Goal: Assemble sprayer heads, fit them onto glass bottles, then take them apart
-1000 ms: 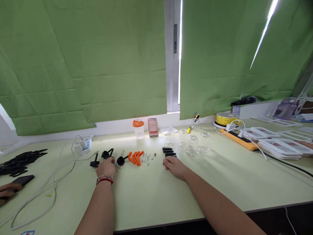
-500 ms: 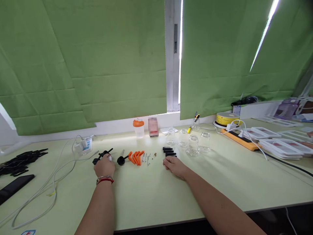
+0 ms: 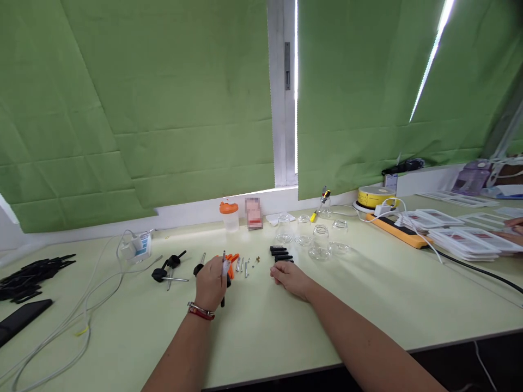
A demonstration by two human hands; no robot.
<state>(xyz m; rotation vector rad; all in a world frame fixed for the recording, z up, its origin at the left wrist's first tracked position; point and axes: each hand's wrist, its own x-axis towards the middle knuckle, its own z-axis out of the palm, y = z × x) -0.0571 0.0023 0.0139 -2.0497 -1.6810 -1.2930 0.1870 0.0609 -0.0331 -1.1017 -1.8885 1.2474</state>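
My left hand point(image 3: 210, 286) is closed around a black part with a metal rod point(image 3: 224, 254); the rod's tip stands above the fingers and black ends show below. Behind it a similar black part point(image 3: 198, 269) and orange angled pieces point(image 3: 234, 258) are partly hidden. Two more black parts with rods point(image 3: 159, 275) lie further left. My right hand point(image 3: 291, 279) rests on the table with its fingers curled together, beside black ribbed pieces point(image 3: 279, 252). Whatever its fingers hold is hidden. Between my hands lie metal pins point(image 3: 242, 265) and tiny brass-coloured bits point(image 3: 257, 259).
Several glass jars point(image 3: 321, 243) stand right of centre. An orange-lidded cup point(image 3: 229, 216) is by the wall. Cables and a phone-like black slab point(image 3: 23, 320) lie left. An orange power strip point(image 3: 402, 233) and stacked white frames point(image 3: 463, 242) are right, near another person's hand point(image 3: 515, 226).
My left hand has moved right from the black parts on the left, with one rod part in it, uncovering two others. My right hand has stayed in place. The view has shifted slightly.
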